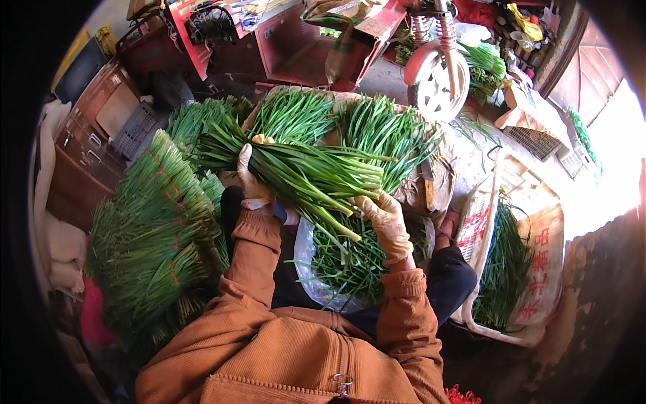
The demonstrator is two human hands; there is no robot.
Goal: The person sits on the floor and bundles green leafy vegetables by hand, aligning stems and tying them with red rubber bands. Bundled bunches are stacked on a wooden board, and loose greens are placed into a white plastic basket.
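My left hand [252, 177], in a thin pale glove, is wrapped around a loose bunch of garlic chives [308, 166] near its leafy part. The leaves point left and the pale stem ends fan out to the right. At those lower stem ends, the bent fingers of my gloved right hand [386, 224] pinch a few stems; its fingertips are partly hidden. Below the bunch, between my knees, a plastic-lined container [304, 247] holds loose green leaves [348, 260]. Two spread piles of chives, a left one [292, 116] and a right one [378, 134], lie just beyond my hands.
Chive bundles tied with red bands [156, 227] are stacked high on my left. To the right stands a white plastic basket [540, 262] with chives inside. A wheel [439, 81] and a red metal frame [313, 55] stand ahead; a wooden cabinet [86, 141] is far left.
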